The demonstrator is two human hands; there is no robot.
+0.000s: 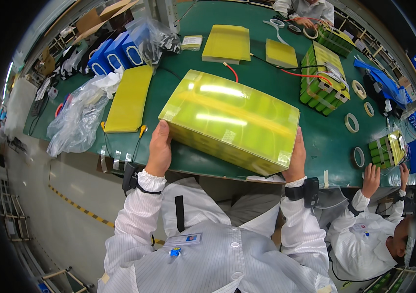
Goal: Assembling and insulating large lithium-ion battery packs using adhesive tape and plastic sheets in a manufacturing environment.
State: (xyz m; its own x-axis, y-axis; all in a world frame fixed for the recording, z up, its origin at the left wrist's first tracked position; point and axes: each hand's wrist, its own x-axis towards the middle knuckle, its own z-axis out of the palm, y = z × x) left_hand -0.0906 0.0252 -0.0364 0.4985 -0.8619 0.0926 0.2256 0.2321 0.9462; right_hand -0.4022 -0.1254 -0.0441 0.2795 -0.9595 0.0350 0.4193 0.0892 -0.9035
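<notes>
The yellow pack point(232, 119) is held between both hands over the near edge of the green table point(325, 141), the left hand point(159, 150) clasping its left end near the lower corner and the right hand point(296, 156) clasping its right end. Most fingers are hidden behind or beneath it, and whether it also rests on the table I cannot tell. A yellow sheet point(127, 100) lies left of the pack.
</notes>
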